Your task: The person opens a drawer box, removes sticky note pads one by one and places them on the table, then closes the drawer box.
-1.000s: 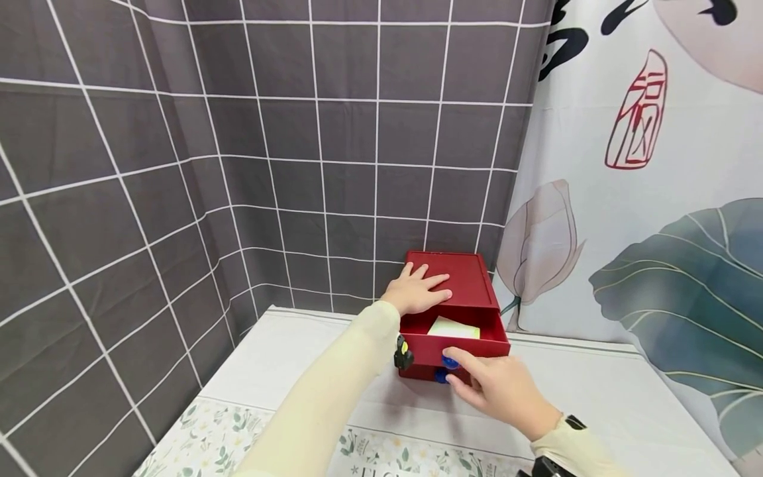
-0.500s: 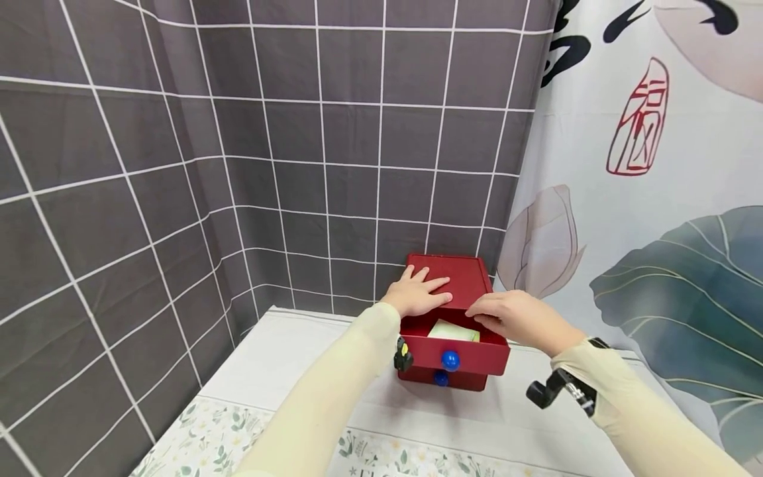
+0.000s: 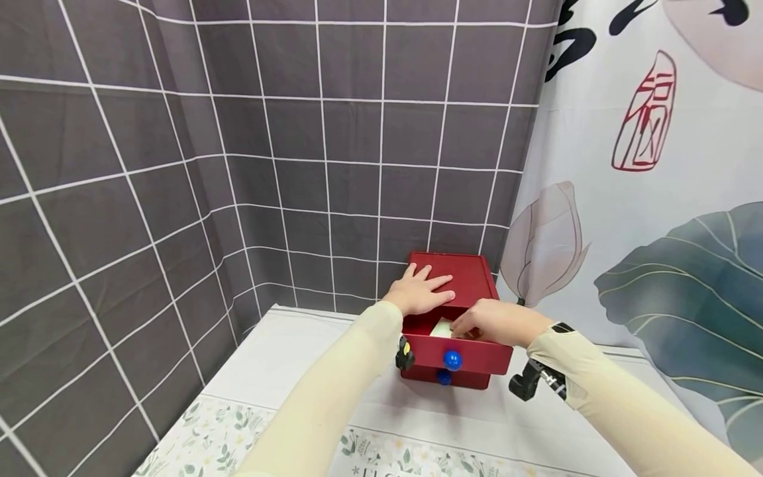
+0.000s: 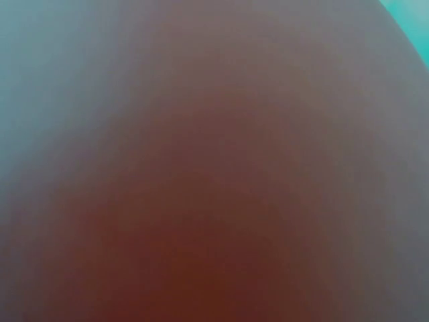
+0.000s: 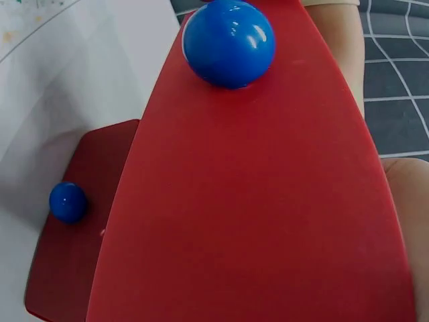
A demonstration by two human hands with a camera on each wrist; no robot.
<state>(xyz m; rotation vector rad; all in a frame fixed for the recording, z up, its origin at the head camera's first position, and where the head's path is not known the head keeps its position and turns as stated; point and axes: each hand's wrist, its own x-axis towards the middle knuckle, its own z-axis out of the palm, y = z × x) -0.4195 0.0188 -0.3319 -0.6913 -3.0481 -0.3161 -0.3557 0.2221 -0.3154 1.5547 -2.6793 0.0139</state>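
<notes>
My left hand (image 3: 416,293) lies with spread, straight fingers on the top of a small red drawer cabinet (image 3: 471,275). The upper drawer (image 3: 411,344) is pulled out, and a pale, flat-looking thing (image 3: 440,328) sits inside it. From the right, my right hand (image 3: 503,322) reaches over the rim with bent fingers, its fingertips at the pale thing and covering part of it. Whether they pinch it is hidden. A blue knob (image 5: 229,43) shows large on the drawer front in the right wrist view. The left wrist view is only a blur.
Beneath the open drawer is a lower drawer (image 5: 87,161) with its own blue knob (image 5: 68,202), pushed in. A white table (image 3: 298,351) with a flowered strip (image 3: 208,424) carries the cabinet. Grey checked cloth (image 3: 298,179) and a printed curtain (image 3: 596,265) hang behind.
My right hand left the upper drawer's blue knob, rose above the right rim, then moved left and down into the drawer to the pale thing. The left hand stayed on the cabinet top.
</notes>
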